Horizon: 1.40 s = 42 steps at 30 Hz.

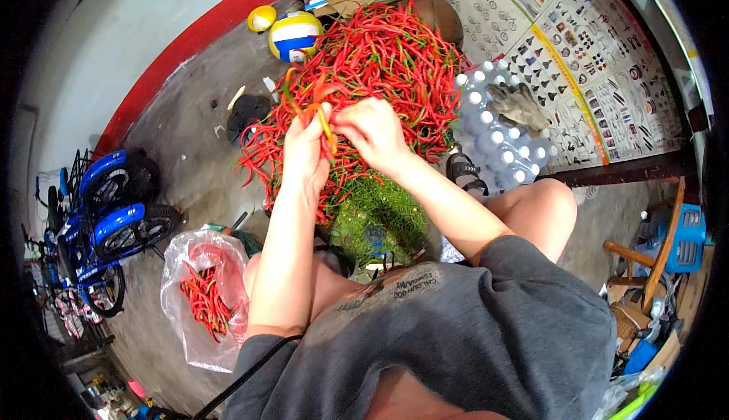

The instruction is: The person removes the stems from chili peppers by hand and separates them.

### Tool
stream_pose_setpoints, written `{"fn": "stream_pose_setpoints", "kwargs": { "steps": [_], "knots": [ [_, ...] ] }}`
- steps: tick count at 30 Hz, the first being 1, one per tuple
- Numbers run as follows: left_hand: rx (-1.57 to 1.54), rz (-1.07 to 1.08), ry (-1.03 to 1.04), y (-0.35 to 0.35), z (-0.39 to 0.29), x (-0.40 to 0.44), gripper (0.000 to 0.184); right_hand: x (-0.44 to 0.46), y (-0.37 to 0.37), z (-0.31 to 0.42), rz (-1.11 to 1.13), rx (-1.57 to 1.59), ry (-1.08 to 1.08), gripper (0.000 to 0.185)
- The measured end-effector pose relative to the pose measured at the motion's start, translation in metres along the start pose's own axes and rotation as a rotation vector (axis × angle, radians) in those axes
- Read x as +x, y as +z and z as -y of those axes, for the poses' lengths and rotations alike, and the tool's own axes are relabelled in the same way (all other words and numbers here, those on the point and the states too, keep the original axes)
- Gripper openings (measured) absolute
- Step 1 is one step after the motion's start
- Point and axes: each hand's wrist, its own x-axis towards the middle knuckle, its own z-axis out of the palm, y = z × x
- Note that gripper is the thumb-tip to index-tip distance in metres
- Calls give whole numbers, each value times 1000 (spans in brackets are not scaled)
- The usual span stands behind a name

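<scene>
My left hand (305, 150) is closed around a few chili peppers (328, 133); some look orange-yellow, and red and greenish tips stick up past the fingers. Right beside it, my right hand (373, 133) has its fingers pinched together close to those peppers. What lies between its fingertips is hidden. Beneath and beyond both hands spreads a large heap of red chili peppers (387, 48) on the floor. A pile of green stems (380, 219) lies nearer my body, between my legs.
A clear plastic bag (178, 314) holding red chilies sits at my left. Bottles with white caps (497, 135) stand at right, with gloves (520, 106) on top. A volleyball (295, 36) and a brown ball (439, 17) flank the heap. Blue bicycles (102, 215) stand far left.
</scene>
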Motion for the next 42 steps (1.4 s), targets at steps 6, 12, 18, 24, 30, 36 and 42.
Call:
{"fn": "stream_pose_setpoints", "kwargs": {
  "steps": [6,12,18,24,30,36,42],
  "knots": [
    [-131,147,-14,-11,-8,0,19,9,-13,27,160,111,157,23],
    [-203,69,-5,-11,-20,-6,15,24,-39,24,471,-36,290,24],
    [-428,83,11,2,-12,-6,22,30,-49,29,544,-297,309,28],
    [-614,129,104,0,-11,-1,26,25,-49,38,664,-393,356,32],
    [-582,50,-11,-7,-17,3,27,20,-43,47,666,-95,-76,22],
    [-297,237,-436,-5,-17,-6,29,25,-44,46,917,124,-264,12],
    [-452,170,-332,-18,-23,-2,27,39,-46,-13,1358,258,-150,47]
  ]
}}
